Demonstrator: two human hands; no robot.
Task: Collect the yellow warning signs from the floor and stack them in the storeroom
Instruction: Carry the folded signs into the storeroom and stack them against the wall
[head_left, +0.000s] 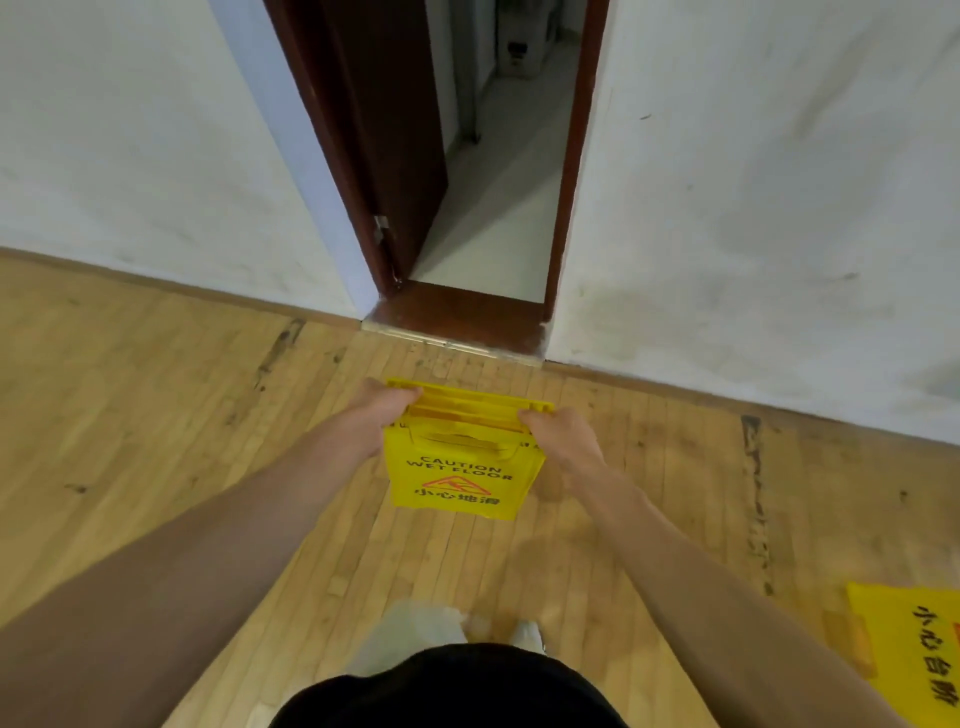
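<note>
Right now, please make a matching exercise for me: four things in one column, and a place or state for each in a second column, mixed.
Things: 1 held signs; 2 floor sign; 3 door; 4 threshold.
States: A lying at lower right; B open; C gripped by left hand and right hand; D brown strip under the doorway.
Pairs: 1-C; 2-A; 3-B; 4-D.

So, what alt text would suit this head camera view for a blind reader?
A person's left hand and right hand grip the top of a bundle of folded yellow wet-floor signs, held above a wooden floor before an open doorway. Another yellow sign lies on the floor at lower right.
</note>
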